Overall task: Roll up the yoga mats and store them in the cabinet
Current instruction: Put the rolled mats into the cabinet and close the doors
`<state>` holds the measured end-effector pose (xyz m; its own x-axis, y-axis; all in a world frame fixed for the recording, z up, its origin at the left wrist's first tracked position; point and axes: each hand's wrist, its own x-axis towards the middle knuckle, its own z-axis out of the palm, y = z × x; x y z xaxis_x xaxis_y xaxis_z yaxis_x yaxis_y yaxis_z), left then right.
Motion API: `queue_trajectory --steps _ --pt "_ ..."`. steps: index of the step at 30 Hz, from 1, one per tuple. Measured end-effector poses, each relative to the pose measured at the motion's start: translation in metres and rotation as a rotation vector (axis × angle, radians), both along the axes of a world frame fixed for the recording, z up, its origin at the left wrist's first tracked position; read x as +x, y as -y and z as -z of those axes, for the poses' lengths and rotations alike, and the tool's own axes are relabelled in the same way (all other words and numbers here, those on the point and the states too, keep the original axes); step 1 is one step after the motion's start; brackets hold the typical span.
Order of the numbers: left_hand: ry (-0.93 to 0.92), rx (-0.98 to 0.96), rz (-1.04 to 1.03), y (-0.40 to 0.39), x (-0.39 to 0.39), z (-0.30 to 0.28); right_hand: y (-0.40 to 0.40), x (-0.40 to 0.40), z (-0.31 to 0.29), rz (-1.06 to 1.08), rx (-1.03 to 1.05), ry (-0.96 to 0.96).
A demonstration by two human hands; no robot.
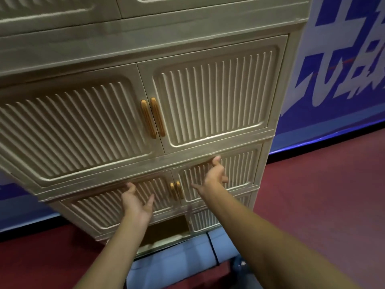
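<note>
- Head view cuts off the top tier of the cream cabinet, and its left side runs out of the picture.
- At the bottom tier the left door stands open onto a dark compartment; I cannot make out what lies inside.
- My arms cover part of the light blue rolled yoga mat, which lies on the dark red floor just in front of the cabinet's foot; a thin black strap crosses it, and its ends are out of sight.
- My left hand is raised before the left ribbed door, fingers spread and relaxed, holding nothing; whether it touches the door I cannot tell.
- My right hand is likewise loose and empty in front of the right door, thumb up.
- Doors are moulded plastic with vertical ribs and rounded frames; the paired handles are slim amber bars.
- Behind, a blue banner bears large white letters, cropped and unreadable.
</note>
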<state>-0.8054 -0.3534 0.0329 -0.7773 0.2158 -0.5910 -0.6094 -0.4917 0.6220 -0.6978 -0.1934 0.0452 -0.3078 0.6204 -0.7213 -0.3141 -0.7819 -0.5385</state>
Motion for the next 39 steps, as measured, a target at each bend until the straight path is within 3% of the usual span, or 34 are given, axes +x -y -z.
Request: queue_trajectory --steps 5,8,12,14,16,19,24,28,30,33,36,39 --pt "0.005 -0.038 0.077 0.016 0.009 0.013 0.003 0.027 0.024 -0.046 0.038 -0.078" --pt "0.054 -0.114 0.219 0.022 0.018 0.041 0.012 0.063 0.081 -0.197 0.049 0.113" --pt "0.023 -0.477 0.633 0.007 0.05 0.095 0.029 0.133 0.148 -0.776 -0.021 0.475" --pt "-0.124 -0.725 0.854 -0.001 0.071 0.122 0.024 0.155 0.168 -0.871 -0.041 0.534" --pt "-0.353 -0.999 1.067 -0.008 0.089 0.15 0.015 0.159 0.177 -0.83 0.057 0.602" --pt "-0.576 -1.265 1.357 -0.018 0.109 0.189 0.001 0.158 0.165 -0.862 0.299 0.674" --pt "-0.697 -1.451 1.49 -0.033 0.115 0.246 -0.019 0.168 0.159 -1.068 0.495 0.763" --pt "-0.723 -1.58 1.657 -0.037 0.11 0.298 -0.026 0.142 0.155 -1.171 0.692 0.678" --pt "-0.823 -1.642 1.776 -0.042 0.124 0.308 -0.026 0.134 0.15 -1.238 0.808 0.668" --pt "-0.902 -1.626 1.769 -0.047 0.143 0.309 -0.028 0.133 0.146 -1.289 0.902 0.679" --pt "-0.799 -1.496 1.717 -0.051 0.14 0.296 -0.034 0.133 0.148 -1.313 0.915 0.701" --pt "-0.542 -1.461 1.2 -0.052 0.121 0.289 -0.038 0.132 0.154 -1.301 0.896 0.712"
